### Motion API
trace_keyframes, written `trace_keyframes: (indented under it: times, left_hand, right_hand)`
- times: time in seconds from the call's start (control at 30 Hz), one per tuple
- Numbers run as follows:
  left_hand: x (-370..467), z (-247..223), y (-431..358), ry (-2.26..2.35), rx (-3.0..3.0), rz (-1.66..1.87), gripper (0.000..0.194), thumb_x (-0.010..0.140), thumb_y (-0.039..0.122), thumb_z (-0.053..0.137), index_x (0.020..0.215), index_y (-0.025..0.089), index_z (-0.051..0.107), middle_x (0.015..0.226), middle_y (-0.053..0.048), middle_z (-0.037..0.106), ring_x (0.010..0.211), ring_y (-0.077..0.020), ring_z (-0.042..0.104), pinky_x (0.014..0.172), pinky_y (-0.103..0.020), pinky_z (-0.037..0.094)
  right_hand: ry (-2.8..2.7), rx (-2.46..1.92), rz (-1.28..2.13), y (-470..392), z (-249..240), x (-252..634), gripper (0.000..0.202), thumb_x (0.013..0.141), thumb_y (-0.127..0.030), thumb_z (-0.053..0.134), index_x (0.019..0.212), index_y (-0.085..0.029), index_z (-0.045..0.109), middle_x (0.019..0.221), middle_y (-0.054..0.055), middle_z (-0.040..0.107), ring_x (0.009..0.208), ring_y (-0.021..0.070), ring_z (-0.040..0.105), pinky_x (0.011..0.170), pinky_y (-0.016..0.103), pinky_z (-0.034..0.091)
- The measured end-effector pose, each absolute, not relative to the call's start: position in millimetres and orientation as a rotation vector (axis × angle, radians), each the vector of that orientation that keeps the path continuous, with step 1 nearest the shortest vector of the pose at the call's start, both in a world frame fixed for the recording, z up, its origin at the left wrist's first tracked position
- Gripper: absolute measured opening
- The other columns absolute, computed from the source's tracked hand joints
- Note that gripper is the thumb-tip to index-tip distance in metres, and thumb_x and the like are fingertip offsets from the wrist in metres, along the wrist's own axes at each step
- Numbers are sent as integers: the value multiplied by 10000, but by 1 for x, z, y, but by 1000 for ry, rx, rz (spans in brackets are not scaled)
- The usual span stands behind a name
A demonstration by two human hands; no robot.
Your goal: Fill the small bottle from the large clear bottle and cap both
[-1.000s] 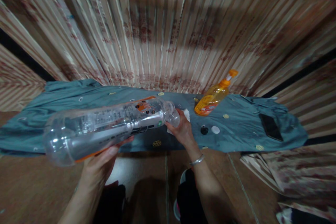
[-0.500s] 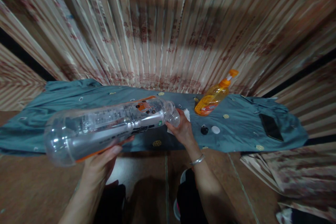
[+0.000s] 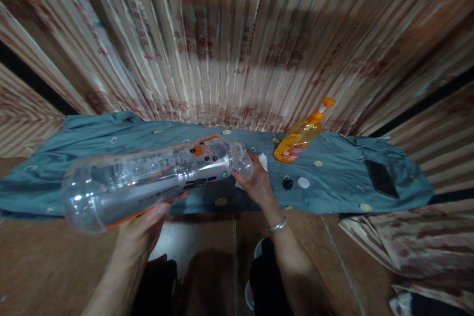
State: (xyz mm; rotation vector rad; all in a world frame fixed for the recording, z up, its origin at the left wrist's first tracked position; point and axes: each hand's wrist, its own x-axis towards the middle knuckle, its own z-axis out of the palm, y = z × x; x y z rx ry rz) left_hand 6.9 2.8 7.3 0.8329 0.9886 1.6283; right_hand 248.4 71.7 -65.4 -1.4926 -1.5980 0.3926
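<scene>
A large clear plastic bottle (image 3: 148, 185) with a silver and orange label lies tilted across my view, its broad base to the left. My left hand (image 3: 146, 219) grips it from below near the middle. Fingers of my right hand (image 3: 257, 180) are closed around the narrow clear neck end, where the exact shape is hard to make out. A white tissue (image 3: 263, 160) shows partly behind that hand. Just right of it lie a small black cap (image 3: 288, 183) and a white round disc (image 3: 303, 182).
An orange pump bottle (image 3: 298, 140) stands toward the back of the teal cloth (image 3: 335, 182). A dark phone (image 3: 381, 178) lies at the right. Striped curtain (image 3: 229, 49) hangs behind, and dark bars (image 3: 425, 101) run along the sides. Brown tiled floor (image 3: 207, 237) lies below.
</scene>
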Motion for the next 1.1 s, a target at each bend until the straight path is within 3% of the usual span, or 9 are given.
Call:
trace_keyframes:
  times: [0.53,0.77,0.93,1.1]
  left_hand:
    - [7,8,3,1027,862,1640,436,528,322,866,946,261,760,1067,-45,757,855,-251,710,667,-346,629]
    - [6,3,5,1013,861,1623,468,544,325,858,997,269,754,1081,-40,757,959,-269,703,808,-377,612]
    - [8,4,6,993,864,1604,437,553,352,852,970,259,761,1030,-43,767,1061,-282,674,1004,-419,516]
    - [11,11,5,1024,797,1612,446,505,368,880,922,265,763,971,-33,772,1055,-295,675,966,-442,547]
  right_hand:
    - [-1596,-1498,428,71,-62,248,616,705,-344,748,1255,-190,516,1210,116,665,1123,274,643,973,452,525]
    - [-1586,-1505,426,71,-62,249,614,703,-358,752,1251,-198,526,1200,111,669,1110,274,648,966,448,529]
    - [-1590,-1488,430,71,-61,248,607,703,-354,757,1244,-200,530,1185,97,676,1096,261,652,960,433,532]
    - [-1585,-1492,433,71,-59,247,608,709,-338,756,1250,-182,527,1186,112,674,1097,266,649,968,439,525]
